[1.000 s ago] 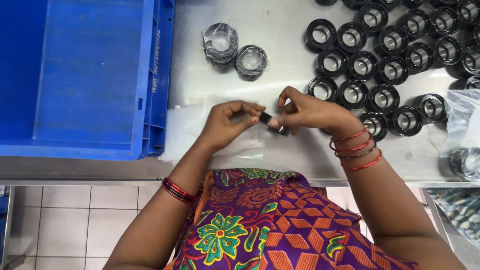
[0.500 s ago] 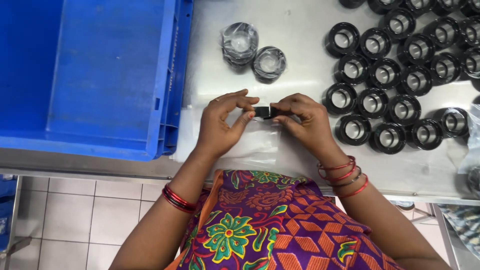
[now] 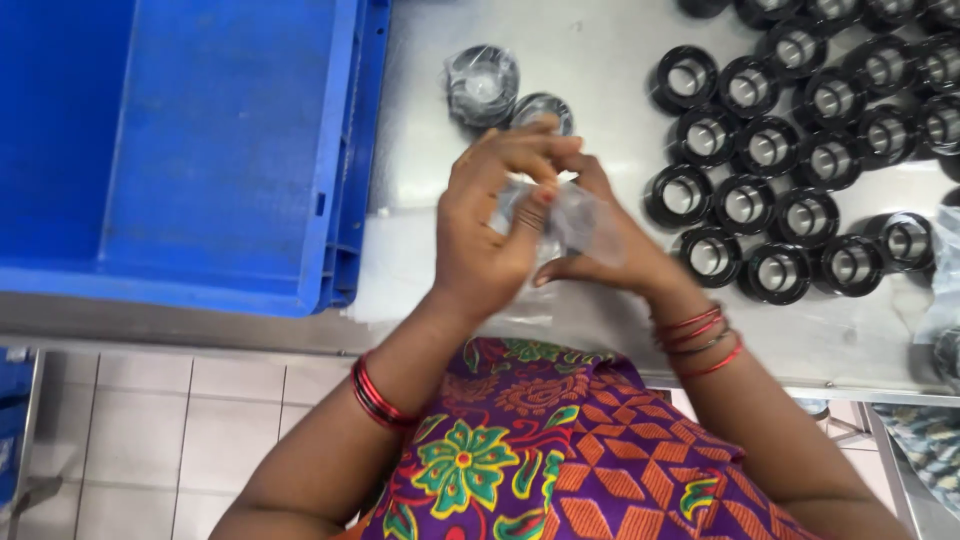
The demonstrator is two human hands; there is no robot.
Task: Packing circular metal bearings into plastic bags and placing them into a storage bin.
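Both hands work together above the near edge of the grey metal table (image 3: pixel 600 60). The left hand (image 3: pixel 490 235) and right hand (image 3: pixel 605 250) are closed on one small clear plastic bag (image 3: pixel 585 225), blurred and crumpled between the fingers; its contents cannot be made out. Beyond the hands on the table lie two bagged black rings (image 3: pixel 482 85). Right of the hands stand roughly twenty black round rings with silver cores (image 3: pixel 768 148), in rows. Left of the hands sits one blue plastic crate (image 3: pixel 180 150).
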